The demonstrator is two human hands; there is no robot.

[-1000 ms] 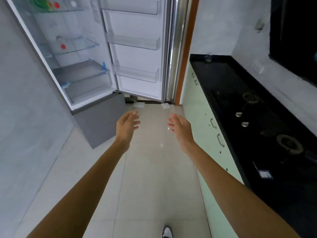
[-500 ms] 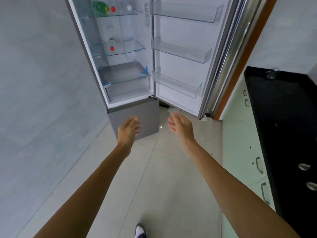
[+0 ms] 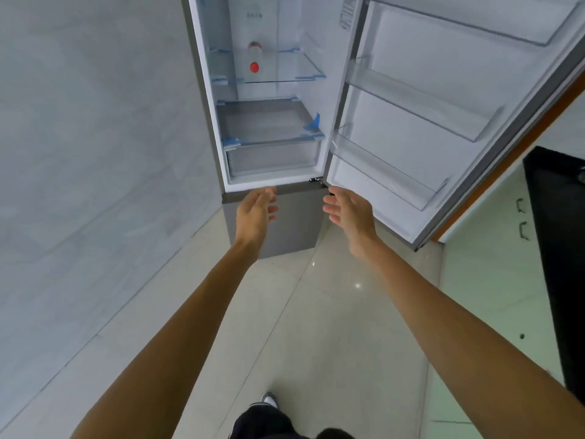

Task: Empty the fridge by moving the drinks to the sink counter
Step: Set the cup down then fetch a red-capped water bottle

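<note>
Not finished: a clear red-capped plastic bottle (image 3: 254,60) lies on a glass shelf (image 3: 300,69) in the open white fridge (image 3: 207,99) at twelve o'clock. Left hand (image 3: 254,212) and right hand (image 3: 349,212) reach empty, fingers loosely open.

Nothing legible: the sticker (image 3: 347,12) on the fridge door (image 3: 395,128) and the back-wall marking (image 3: 254,15) are blurred.

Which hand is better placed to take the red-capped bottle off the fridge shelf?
Left, probably. The left hand is open and lines up below the red-capped bottle; the right hand, also open, sits off toward the fridge door.
</note>
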